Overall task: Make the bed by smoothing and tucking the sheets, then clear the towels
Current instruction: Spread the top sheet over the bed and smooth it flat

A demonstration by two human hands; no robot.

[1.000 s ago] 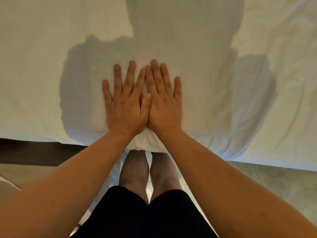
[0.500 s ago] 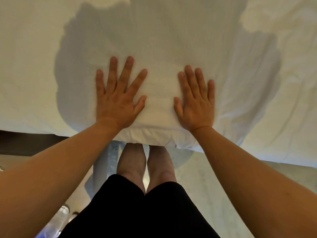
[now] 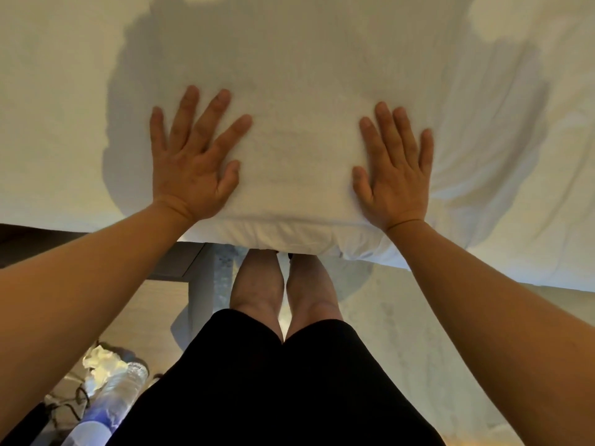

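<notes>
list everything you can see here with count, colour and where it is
sheet: one, white, spread over the bed, creased at right
bed edge: one, white, puffed fold just above the legs
dark furniture: one, grey-brown, left, beside the bed
floor: pale, lower right
plastic bottle: one, clear, lower left
crumpled paper: one, white, lower left by the bottle
dark cord: one, black, lower left
shorts: one, black, bottom centre
legs: two, bare, below the bed edge
left hand: flat on the sheet, fingers spread
right hand: flat on the sheet, right of the left hand
</notes>
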